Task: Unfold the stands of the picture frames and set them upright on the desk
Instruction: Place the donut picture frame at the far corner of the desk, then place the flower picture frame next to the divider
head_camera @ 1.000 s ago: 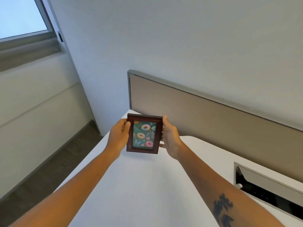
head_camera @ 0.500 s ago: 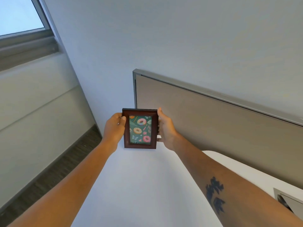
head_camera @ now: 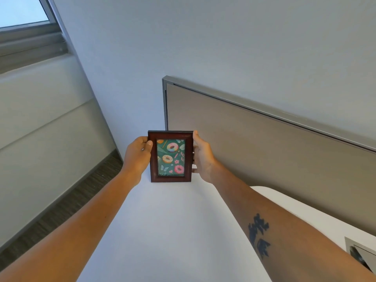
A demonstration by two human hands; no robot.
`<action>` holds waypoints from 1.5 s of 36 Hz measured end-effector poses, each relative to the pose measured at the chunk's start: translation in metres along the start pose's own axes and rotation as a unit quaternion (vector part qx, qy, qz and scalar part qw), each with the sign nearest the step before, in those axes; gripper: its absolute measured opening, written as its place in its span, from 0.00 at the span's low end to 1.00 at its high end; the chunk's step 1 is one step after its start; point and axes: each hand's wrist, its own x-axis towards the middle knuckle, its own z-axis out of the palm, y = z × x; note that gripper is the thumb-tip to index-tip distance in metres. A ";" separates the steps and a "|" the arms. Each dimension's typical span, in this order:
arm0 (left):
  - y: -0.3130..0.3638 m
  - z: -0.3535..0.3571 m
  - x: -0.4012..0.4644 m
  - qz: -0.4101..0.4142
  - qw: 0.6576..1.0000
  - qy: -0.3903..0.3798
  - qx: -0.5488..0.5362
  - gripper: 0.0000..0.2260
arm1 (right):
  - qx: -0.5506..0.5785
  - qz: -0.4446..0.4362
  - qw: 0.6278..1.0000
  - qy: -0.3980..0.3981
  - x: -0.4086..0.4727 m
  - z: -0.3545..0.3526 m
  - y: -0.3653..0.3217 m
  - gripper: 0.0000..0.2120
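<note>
A small picture frame (head_camera: 171, 156) with a dark reddish-brown wooden border stands portrait-wise at the far end of the white counter (head_camera: 173, 231), its face turned toward the person. Behind the glass is a green print scattered with doughnuts in pink, yellow and rainbow glaze, with a few butterflies and sweets among them. The frame's lower edge sits at, or just above, the counter surface; from here I cannot tell whether it is actually touching. Its back and stand are hidden from view.

Both hands are clamped on the frame, one on each long side. The left hand (head_camera: 138, 154) wraps the left edge, its thumb pressed flat on the front of the wood near the top corner, the other fingers out of sight behind. The right hand (head_camera: 202, 157) holds the right edge, thumb running up along the side toward the upper corner, the fingers curled round the back. Both bare forearms reach forward over the counter; the right one carries a dark tattoo (head_camera: 258, 234).

Just behind the frame rises a beige partition panel (head_camera: 254, 151) with a grey metal rim, running off to the right along the counter's far edge. A grey cable hatch (head_camera: 360, 254) is set into the counter at the lower right. To the left, a window (head_camera: 22, 10) sits high in the wall, and dark flooring (head_camera: 67, 202) shows beside the counter.
</note>
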 end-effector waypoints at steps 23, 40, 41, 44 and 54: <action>-0.020 0.002 -0.174 0.042 0.994 0.033 0.096 0.31 | -0.427 -0.135 0.888 0.109 -0.171 -0.126 0.089 0.29; -0.024 0.021 -0.441 0.040 0.978 -0.198 0.056 0.18 | -0.383 -0.078 0.913 0.117 -0.431 -0.196 0.192 0.31; -0.023 0.022 -0.451 0.036 0.976 -0.209 0.051 0.17 | -0.369 -0.074 0.919 0.120 -0.443 -0.198 0.199 0.31; -0.023 0.026 -0.480 0.014 0.969 -0.243 0.034 0.16 | -0.323 -0.066 0.936 0.127 -0.476 -0.201 0.218 0.29; -0.040 0.035 -0.550 -0.040 0.958 -0.281 0.031 0.20 | -0.189 -0.021 0.973 0.127 -0.550 -0.189 0.286 0.24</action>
